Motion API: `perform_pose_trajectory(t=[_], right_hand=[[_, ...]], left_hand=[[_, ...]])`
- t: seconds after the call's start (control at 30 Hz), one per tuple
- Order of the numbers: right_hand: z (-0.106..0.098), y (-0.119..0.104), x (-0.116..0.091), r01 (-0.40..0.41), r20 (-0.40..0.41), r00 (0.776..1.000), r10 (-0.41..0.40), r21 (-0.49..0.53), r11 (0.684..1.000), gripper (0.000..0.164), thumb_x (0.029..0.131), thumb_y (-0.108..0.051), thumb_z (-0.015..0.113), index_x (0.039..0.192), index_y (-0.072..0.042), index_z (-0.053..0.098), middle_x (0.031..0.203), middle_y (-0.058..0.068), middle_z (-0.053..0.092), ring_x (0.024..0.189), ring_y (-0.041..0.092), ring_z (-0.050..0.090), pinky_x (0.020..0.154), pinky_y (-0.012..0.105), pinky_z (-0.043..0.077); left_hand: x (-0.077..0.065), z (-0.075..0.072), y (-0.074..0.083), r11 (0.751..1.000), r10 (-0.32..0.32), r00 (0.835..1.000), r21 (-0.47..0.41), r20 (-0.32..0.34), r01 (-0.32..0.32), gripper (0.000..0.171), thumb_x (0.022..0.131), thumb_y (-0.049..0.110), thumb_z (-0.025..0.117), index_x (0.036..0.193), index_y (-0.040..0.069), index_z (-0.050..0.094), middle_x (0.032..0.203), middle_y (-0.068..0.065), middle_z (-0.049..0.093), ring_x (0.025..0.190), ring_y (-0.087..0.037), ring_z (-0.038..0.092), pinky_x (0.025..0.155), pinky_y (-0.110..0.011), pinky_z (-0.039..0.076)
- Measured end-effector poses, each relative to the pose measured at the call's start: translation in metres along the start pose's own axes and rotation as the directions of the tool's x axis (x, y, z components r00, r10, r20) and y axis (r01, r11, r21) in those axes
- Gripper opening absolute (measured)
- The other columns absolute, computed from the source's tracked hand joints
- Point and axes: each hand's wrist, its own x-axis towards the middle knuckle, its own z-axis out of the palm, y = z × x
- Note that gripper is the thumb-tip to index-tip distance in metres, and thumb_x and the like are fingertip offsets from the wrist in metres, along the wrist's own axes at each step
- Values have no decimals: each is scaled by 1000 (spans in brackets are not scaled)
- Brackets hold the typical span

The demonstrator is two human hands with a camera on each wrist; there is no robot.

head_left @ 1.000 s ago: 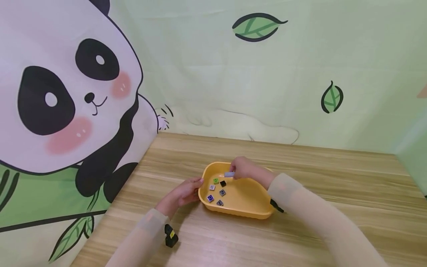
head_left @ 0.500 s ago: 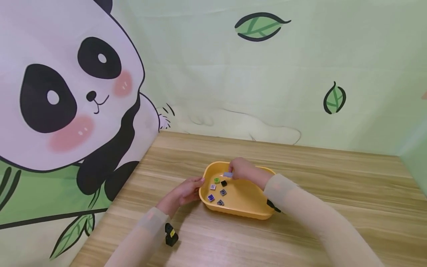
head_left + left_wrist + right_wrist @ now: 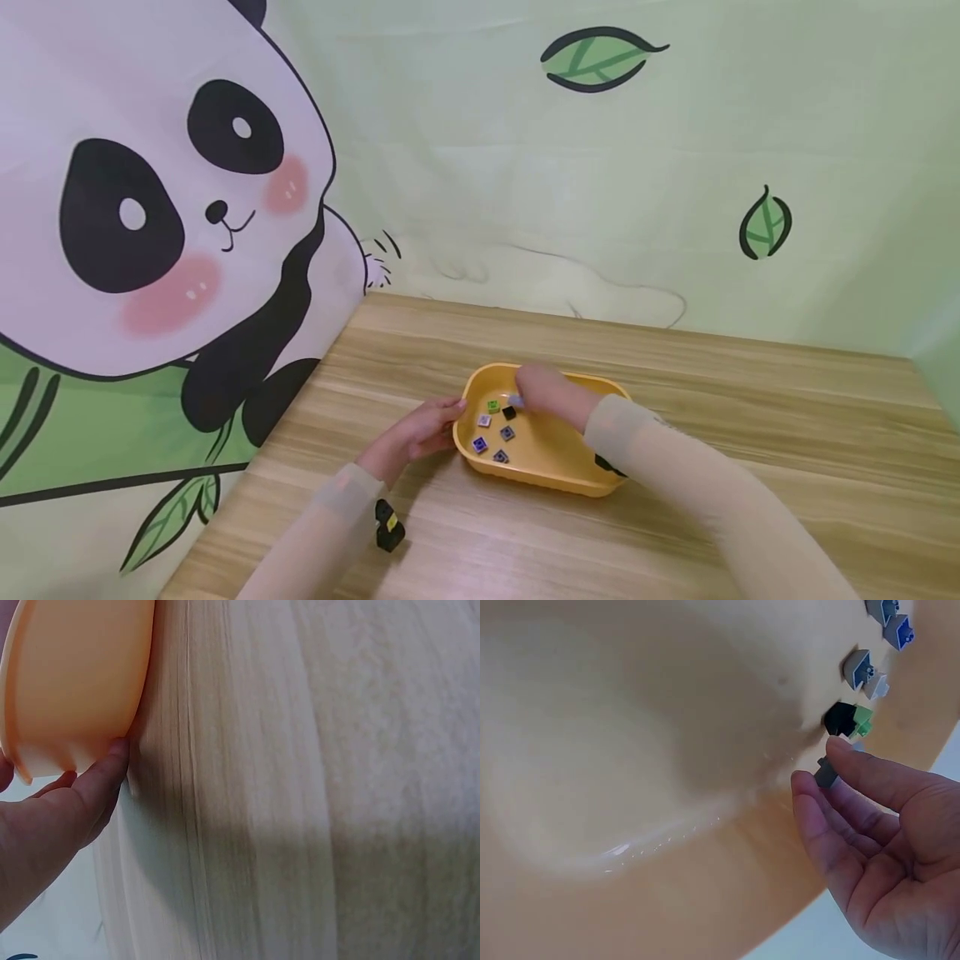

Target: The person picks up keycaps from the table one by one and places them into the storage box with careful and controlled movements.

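Note:
A yellow tray [image 3: 532, 483] with rounded corners stands on the table. My left hand [image 3: 426, 427] grips its left end, thumb at the rim; in the left wrist view its fingers [image 3: 101, 776] press the tray's outside. Inside the tray, my right hand [image 3: 551, 392] pinches a small grey toy brick [image 3: 826, 774] between thumb and fingertips, low over the floor. Close beside it lie a black brick [image 3: 840, 718] and a green brick [image 3: 862, 720]. Further along are a white brick [image 3: 484, 421], a blue brick [image 3: 479, 445] and two grey bricks [image 3: 507, 433], apart from the hand.
The wood-grain table [image 3: 712, 375] extends around the tray. Behind it hangs a pale green cloth [image 3: 480, 167] with leaves, and a panda picture [image 3: 187, 200] covers the left side. A black device with a yellow label [image 3: 389, 527] sits at the left wrist.
My right hand has lowered slightly into the tray with the grey brick, bringing it nearer the black brick. The left hand keeps its grip on the rim. The head view has shifted slightly.

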Motion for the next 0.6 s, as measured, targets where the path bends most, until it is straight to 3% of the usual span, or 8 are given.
perform_pose_trajectory(t=[0.43, 0.53, 0.6], right_hand=[[7, 1, 4, -30, 39, 999, 34, -95, 995, 21, 95, -20, 71, 97, 1, 66, 98, 18, 71, 85, 28, 61, 92, 42, 57], [7, 1, 6, -37, 38, 998, 41, -122, 992, 17, 87, -10, 77, 93, -1, 65, 97, 17, 72, 86, 27, 61, 90, 39, 58], [8, 2, 8, -49, 48, 997, 55, -128, 991, 18, 81, -4, 79, 91, -2, 64, 94, 15, 71, 82, 25, 58, 81, 34, 57]], left_hand=[[-1, 2, 1, 1000, -4, 1000, 4, 6, 4, 55, 112, 20, 36, 158, -9, 25, 156, -31, 40, 129, -25, 51, 119, -50, 43], [-1, 1, 1, 1000, -11, 1000, 0, -4, 11, 55, 112, 20, 36, 158, -8, 25, 156, -31, 39, 131, -26, 50, 120, -50, 42], [-1, 1, 2, 1000, -14, 1000, -1, -8, 14, 55, 112, 19, 36, 158, -8, 24, 158, -31, 38, 135, -30, 49, 121, -52, 40]])
